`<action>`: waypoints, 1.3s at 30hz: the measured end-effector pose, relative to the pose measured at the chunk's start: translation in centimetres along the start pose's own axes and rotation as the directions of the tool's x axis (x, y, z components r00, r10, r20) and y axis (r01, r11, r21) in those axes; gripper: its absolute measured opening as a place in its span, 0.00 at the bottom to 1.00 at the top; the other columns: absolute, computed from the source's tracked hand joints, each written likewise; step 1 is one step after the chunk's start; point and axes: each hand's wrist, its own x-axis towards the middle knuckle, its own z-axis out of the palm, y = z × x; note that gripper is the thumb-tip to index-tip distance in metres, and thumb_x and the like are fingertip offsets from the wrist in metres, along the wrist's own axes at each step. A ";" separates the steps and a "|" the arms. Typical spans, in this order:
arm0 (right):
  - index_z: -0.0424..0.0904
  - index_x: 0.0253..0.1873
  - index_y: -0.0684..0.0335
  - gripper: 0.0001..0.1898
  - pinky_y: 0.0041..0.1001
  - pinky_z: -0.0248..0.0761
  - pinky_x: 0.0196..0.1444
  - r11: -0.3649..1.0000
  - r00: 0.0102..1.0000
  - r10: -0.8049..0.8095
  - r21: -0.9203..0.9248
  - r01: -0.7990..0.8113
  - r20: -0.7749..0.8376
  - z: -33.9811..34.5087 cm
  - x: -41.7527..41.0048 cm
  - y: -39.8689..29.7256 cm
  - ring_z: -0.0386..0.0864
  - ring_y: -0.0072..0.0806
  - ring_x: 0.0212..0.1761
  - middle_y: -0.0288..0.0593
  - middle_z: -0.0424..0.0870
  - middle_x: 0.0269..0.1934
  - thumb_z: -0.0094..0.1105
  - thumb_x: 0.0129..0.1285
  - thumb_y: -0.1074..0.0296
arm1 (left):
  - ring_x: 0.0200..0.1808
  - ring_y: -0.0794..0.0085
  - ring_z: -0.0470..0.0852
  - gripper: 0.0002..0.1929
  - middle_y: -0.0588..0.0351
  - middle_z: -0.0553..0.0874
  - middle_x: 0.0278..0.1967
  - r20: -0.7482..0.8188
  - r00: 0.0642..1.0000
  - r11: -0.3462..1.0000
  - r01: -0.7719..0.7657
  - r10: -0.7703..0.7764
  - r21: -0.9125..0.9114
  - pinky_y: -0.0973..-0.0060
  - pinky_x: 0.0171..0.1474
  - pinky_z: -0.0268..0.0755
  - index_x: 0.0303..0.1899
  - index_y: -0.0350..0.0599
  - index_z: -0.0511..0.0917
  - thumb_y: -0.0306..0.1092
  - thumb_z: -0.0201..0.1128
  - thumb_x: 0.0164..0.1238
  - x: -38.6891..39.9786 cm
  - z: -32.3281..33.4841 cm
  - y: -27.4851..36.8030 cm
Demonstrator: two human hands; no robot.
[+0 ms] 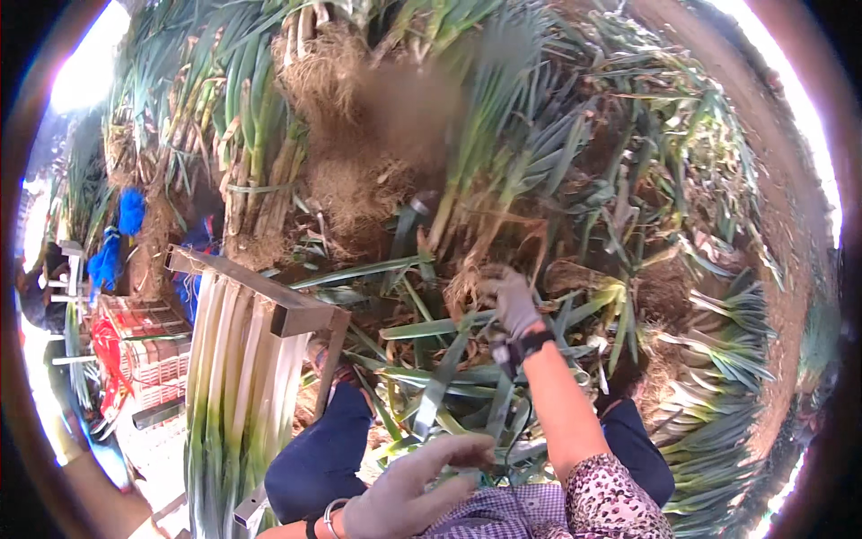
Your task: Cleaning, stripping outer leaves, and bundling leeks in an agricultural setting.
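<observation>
My right hand (515, 303), in a light work glove with a dark strap at the wrist, reaches forward to the rooty base of a leek (465, 286). Its fingertips meet the roots, and whether they grip is hard to make out. Over my lap is my left hand (421, 478), also gloved, its fingers apart with nothing in them. Left of my knee, trimmed leeks (232, 377) lie side by side in a metal frame (296, 313), white ends against its crossbar. Loose leek leaves (438, 391) litter the ground between my legs.
Unpeeled leeks with roots and soil (256, 148) stand heaped in front. Cleaned leeks (714, 404) form a row at right, beside a dirt strip (788, 323). At left are a plastic crate (155, 364), red ties (108, 350) and blue material (104, 259).
</observation>
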 end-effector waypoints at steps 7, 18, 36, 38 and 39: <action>0.66 0.64 0.61 0.23 0.30 0.72 0.50 0.936 0.991 0.137 0.328 -0.130 0.001 -3.6 -1.8 4.2 0.76 0.29 0.51 0.39 0.75 0.56 0.57 0.65 0.72 | 0.54 0.73 0.78 0.19 0.51 0.80 0.51 0.070 0.997 0.995 0.018 -0.024 0.094 0.74 0.59 0.68 0.60 0.35 0.70 0.28 0.55 0.70 0.4 1.2 -1.7; 0.69 0.55 0.76 0.23 0.33 0.69 0.51 0.917 0.878 -0.158 -0.398 -0.039 -0.452 5.1 9.0 8.3 0.78 0.39 0.46 0.54 0.80 0.50 0.62 0.59 0.69 | 0.58 0.69 0.75 0.20 0.51 0.77 0.55 -0.044 0.999 1.000 0.010 -0.009 0.019 0.72 0.61 0.65 0.62 0.33 0.68 0.26 0.53 0.71 -0.8 -0.3 -0.3; 0.77 0.43 0.60 0.08 0.17 0.61 0.19 0.997 0.965 -0.038 -0.069 0.021 -0.258 -9.9 -24.8 4.0 0.68 0.17 0.18 0.32 0.75 0.25 0.60 0.61 0.66 | 0.50 0.75 0.79 0.16 0.54 0.81 0.49 0.064 0.983 0.951 -0.185 0.174 0.248 0.79 0.55 0.70 0.56 0.33 0.72 0.28 0.56 0.69 2.3 0.6 -4.1; 0.79 0.37 0.62 0.07 0.20 0.63 0.21 0.991 0.944 0.061 -0.093 -0.096 -0.325 -10.5 -26.9 5.6 0.69 0.18 0.19 0.31 0.75 0.25 0.62 0.59 0.65 | 0.46 0.76 0.79 0.19 0.54 0.81 0.46 0.099 0.973 0.933 -0.226 0.206 0.281 0.79 0.52 0.71 0.57 0.32 0.70 0.33 0.56 0.71 3.6 1.1 -4.6; 0.78 0.36 0.63 0.07 0.20 0.62 0.21 0.956 0.942 -0.103 -0.294 0.004 -0.320 -11.0 -27.6 6.5 0.69 0.18 0.19 0.31 0.74 0.24 0.63 0.58 0.66 | 0.45 0.75 0.80 0.19 0.53 0.81 0.44 0.126 0.968 0.936 -0.242 0.216 0.254 0.78 0.51 0.72 0.56 0.31 0.70 0.34 0.57 0.71 4.5 0.6 -5.4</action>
